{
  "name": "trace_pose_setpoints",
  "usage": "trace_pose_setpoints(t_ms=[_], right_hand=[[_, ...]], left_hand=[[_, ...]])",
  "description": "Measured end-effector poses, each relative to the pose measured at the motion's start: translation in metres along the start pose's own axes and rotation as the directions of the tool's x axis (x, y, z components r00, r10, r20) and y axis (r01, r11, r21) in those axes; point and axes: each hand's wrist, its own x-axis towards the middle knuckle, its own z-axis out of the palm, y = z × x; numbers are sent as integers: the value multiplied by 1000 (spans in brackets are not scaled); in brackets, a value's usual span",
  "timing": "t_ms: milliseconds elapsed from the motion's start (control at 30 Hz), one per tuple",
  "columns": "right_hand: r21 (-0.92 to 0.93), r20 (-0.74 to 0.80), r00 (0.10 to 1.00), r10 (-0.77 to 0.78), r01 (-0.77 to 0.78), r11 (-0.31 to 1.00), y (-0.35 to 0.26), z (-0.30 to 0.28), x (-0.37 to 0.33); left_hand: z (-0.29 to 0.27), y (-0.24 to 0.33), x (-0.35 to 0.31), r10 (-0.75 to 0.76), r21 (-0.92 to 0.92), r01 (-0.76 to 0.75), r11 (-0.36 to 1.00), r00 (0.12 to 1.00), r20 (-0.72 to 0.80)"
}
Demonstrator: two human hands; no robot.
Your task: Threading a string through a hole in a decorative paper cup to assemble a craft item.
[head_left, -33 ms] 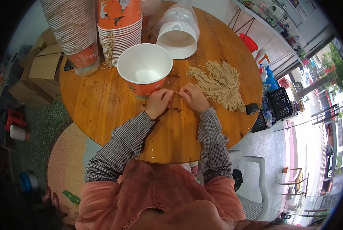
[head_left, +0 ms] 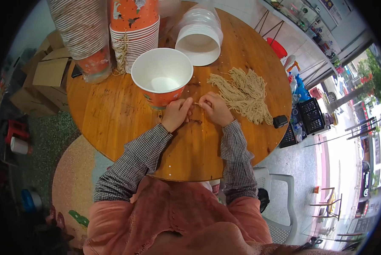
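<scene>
- strand was pinched by right hand
- left hand curled at its eight o'clock, grip unclear
- tub stood at that hand's eleven o'clock
- string bundle lay at right hand's two o'clock

A round wooden table fills the centre; a white chair stands lower right. Dark speckled floor lies left, a pale wall upper left, a bright street right.
</scene>
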Motion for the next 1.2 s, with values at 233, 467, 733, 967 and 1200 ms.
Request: trace_pose_setpoints(t_ms=[233,467,733,967,1200], right_hand=[[176,-72,981,-181,191,966,-35,-5,-8],[199,14,994,-104,99,975,-32,2,-8],[-357,-213,902,375,-429,830,52,-33,-22],[-232,-488,615,619,-775,587,71,-65,-33],[460,-114,985,130,-64,885,-20,-6,-5]], left_hand=[[4,20,-12,-138,44,137,990,990,11],[5,3,-10,224,193,-208,959,972,-68],[7,10,-15,237,197,-218,956,968,-77],[9,19,-23,218,229,-210,950,976,-11],[4,7,-16,378,341,-333,879,923,-75]])
